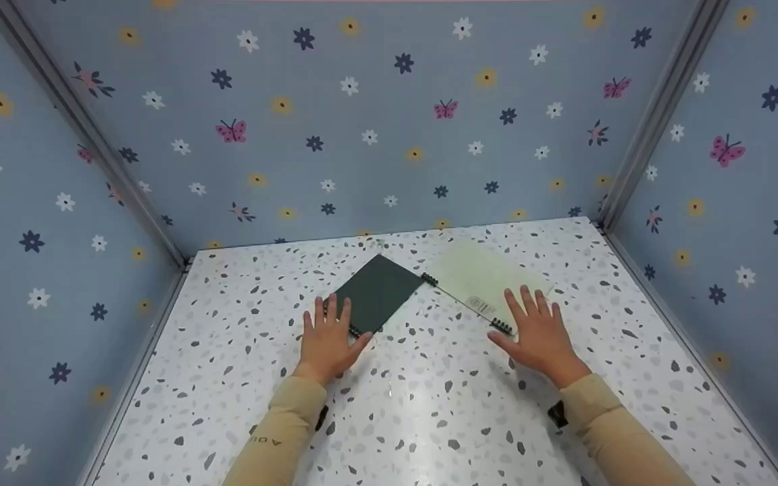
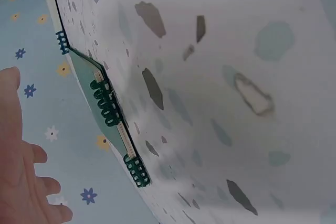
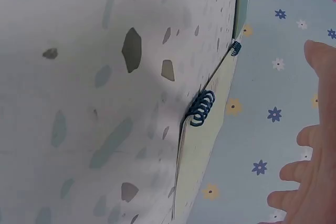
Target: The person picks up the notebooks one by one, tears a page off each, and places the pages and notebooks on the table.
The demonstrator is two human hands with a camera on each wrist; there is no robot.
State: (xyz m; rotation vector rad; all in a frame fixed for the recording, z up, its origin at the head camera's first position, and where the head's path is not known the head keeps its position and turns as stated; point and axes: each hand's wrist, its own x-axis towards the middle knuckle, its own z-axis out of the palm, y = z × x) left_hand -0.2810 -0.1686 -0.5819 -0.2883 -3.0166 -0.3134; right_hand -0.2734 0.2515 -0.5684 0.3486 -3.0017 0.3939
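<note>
**Green notebook (image 1: 383,293) and pale notebook (image 1: 473,270) lay side by side on the table (image 1: 423,418)**

Ok, going with 12 o'clock as straight away from the person. Both notebooks were down on that speckled white table, the pale one at about 3 o'clock from the green one. Each sat at a slant, with its rings (image 3: 201,108) along the edge facing roughly 7 o'clock. The green one's corner at 3 o'clock came right up near the pale one's binding; couldn't tell if they actually touched. There was some small print (image 1: 480,305) on the pale cover, close to that bound edge, too blurry to read.

Left hand (image 1: 327,344): loose, fingers spread, holding nothing. The green notebook was between 1 and 2 o'clock from it, and the left wrist view showed the fingers apart from the binding.

Right hand (image 1: 543,337): same deal, fingers fanned out, nothing in its grasp. The pale notebook was between 10 and 11 o'clock from it, and the right wrist view showed a gap there too.

Tan sleeves (image 1: 625,432) came in from 7 and 5 o'clock, and the blue wall (image 1: 389,169) with flowers and butterflies stood at 12.
</note>
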